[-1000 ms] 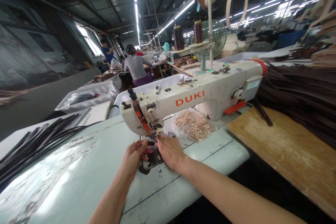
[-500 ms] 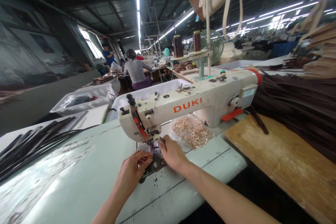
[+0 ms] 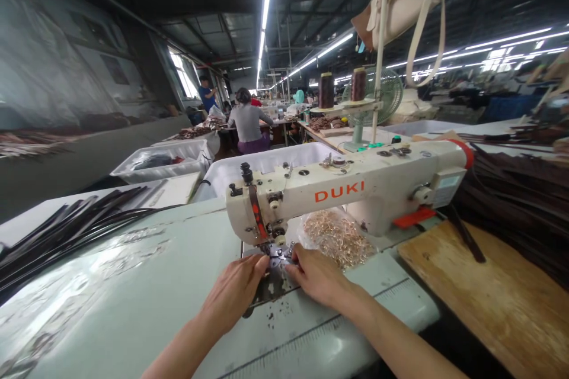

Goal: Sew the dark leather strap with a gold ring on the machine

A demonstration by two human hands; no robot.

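Observation:
A white sewing machine point(image 3: 338, 189) marked DUKI stands across the pale green table point(image 3: 146, 284). My left hand point(image 3: 237, 284) lies at the left of its needle area, fingers pressed together; what they hold, if anything, is hidden behind them. On the other side, my right hand point(image 3: 317, 272) is closed in a pinch close to the metal plate point(image 3: 278, 269) under the needle. Whatever is between its fingers is too small to make out. Behind the right hand, under the machine arm, lies a clear plastic bag of gold-coloured metal rings point(image 3: 338, 237).
Dark strips point(image 3: 75, 225) lie at the left, and a dark brown pile point(image 3: 524, 207) at the right by a wooden board point(image 3: 484, 290). White bins point(image 3: 166, 160) stand behind. Thread spools point(image 3: 326, 92) and a beige bag point(image 3: 409, 6) rise above the machine. A co-worker point(image 3: 251, 121) sits further back.
The view has swung left, so everything sits further right. My right hand has come down from beside the needle bar to the plate. The gold-coloured piece at my left fingers is now out of sight.

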